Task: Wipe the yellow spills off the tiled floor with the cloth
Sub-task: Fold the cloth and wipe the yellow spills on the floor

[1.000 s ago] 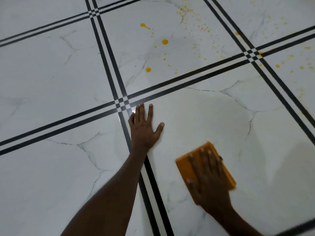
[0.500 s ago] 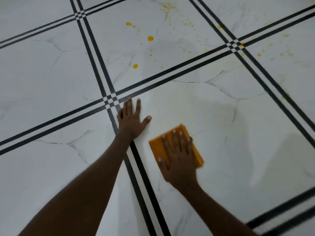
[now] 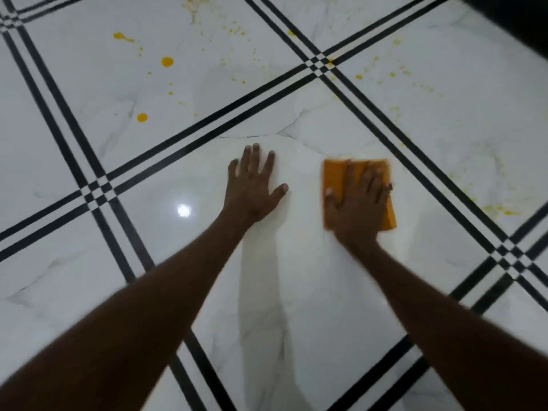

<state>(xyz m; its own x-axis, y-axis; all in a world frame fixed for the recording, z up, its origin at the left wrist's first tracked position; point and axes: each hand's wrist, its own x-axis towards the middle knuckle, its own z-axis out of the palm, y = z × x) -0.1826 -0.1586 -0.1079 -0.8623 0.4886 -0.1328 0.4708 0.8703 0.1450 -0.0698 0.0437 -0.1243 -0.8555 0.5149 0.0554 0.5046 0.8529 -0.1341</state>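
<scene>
The orange cloth [image 3: 335, 185] lies folded flat on the white marble-look tiled floor [image 3: 311, 292], pinned under the right hand [image 3: 357, 203], whose palm and spread fingers press down on it. Just beside it, apart from the cloth, the left hand [image 3: 252, 188] rests open and flat on the same tile. Yellow spills [image 3: 167, 61] dot the tile beyond the black double stripes [image 3: 207, 129], with fainter specks to the right.

Two hands, left [image 3: 252, 185] and right [image 3: 357, 200], one orange cloth [image 3: 333, 176], three large yellow spills [image 3: 167, 61].
</scene>
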